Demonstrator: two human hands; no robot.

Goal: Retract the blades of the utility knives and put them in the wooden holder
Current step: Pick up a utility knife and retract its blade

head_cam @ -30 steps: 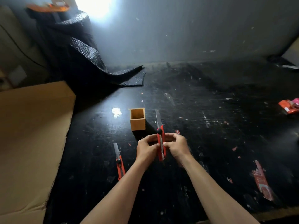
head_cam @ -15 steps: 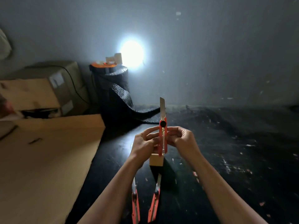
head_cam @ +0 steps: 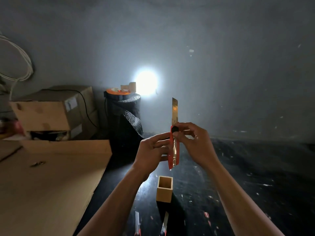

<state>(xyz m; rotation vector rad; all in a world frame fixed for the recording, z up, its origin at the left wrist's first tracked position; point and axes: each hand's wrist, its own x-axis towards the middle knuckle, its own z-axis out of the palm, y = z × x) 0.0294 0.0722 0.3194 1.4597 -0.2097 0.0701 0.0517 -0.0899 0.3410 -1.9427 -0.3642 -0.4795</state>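
I hold an orange utility knife (head_cam: 174, 150) upright in front of me, its blade (head_cam: 174, 110) extended upward. My left hand (head_cam: 152, 150) grips the handle from the left. My right hand (head_cam: 196, 142) holds it from the right, with fingers at the black slider knob (head_cam: 174, 129). Below the knife stands the square wooden holder (head_cam: 164, 189) on the black floor, with nothing visible inside it. Two more utility knives (head_cam: 137, 223) (head_cam: 164, 224) lie at the bottom edge with blades out, partly cut off by the frame.
A large flat cardboard sheet (head_cam: 51, 181) lies to the left. Cardboard boxes (head_cam: 51, 113) are stacked behind it. A black textured roll (head_cam: 124, 116) stands by the wall near a bright light (head_cam: 146, 82). The black floor (head_cam: 255, 176) is speckled with scraps.
Both hands have lifted the knife higher and my view has tilted up toward the wall. My right fingers have shifted up to the slider knob. The blade stays extended.
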